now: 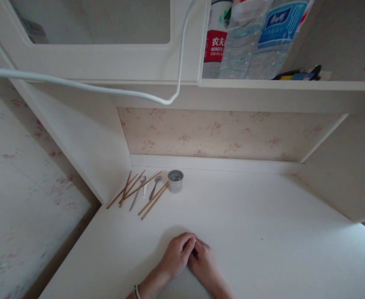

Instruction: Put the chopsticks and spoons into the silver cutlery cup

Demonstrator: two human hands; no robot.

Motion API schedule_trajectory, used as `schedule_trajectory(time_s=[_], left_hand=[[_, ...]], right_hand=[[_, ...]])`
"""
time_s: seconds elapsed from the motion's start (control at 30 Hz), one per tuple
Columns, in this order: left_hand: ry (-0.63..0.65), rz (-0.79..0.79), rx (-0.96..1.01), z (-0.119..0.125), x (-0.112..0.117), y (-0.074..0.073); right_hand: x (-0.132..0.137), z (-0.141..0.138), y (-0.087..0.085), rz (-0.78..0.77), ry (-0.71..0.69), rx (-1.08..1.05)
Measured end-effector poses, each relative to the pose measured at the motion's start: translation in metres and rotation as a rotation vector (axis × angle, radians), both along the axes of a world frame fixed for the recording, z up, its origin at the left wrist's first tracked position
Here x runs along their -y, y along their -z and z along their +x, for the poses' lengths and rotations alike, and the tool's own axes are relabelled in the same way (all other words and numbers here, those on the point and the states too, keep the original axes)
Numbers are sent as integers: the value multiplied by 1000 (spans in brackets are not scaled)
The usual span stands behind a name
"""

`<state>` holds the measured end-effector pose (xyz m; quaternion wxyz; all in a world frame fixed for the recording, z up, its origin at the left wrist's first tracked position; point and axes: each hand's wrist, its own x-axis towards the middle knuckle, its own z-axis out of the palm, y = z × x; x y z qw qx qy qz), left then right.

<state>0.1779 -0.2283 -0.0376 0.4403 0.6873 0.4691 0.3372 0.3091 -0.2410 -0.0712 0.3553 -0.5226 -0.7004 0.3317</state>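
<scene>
My left hand (178,254) and my right hand (203,263) rest together on the white tabletop (251,232), near its front. Both are closed, with curled fingers and knuckles meeting; no object shows in either one. Beyond them stands a grey metal cup (175,187) with holes in its bottom, upright. Two light wooden chopsticks (154,198) lie slanted, their far ends by the cup. Left of these are a dark-handled spoon (153,192), a small white spoon (144,191) and a long metal spoon (134,200). Several brown chopsticks (117,199) lie crossed at the far left.
Overhead, a white cable (107,89) hangs in front of a cabinet door (107,62). Plastic bottles (241,45) stand on the upper shelf (279,85). Side panels (85,137) bound the table left and right, with a flowered wall (213,133) behind.
</scene>
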Motion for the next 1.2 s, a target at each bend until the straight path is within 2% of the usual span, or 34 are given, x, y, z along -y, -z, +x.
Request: schedule_trajectory(time_s=[0.2,0.63,0.93,1.2], left_hand=[[-24,17,3,1,0,5],[-7,32,-8,0,1,2],[0,26,6,0,1,4],[-7,32,7,-1,1,4]], right_hand=[[0,0,-3,2,-8,-1],[0,-1,-8,17,6,8],[1,0,1,15,2,20],[1,-1,-2,24,14,30]])
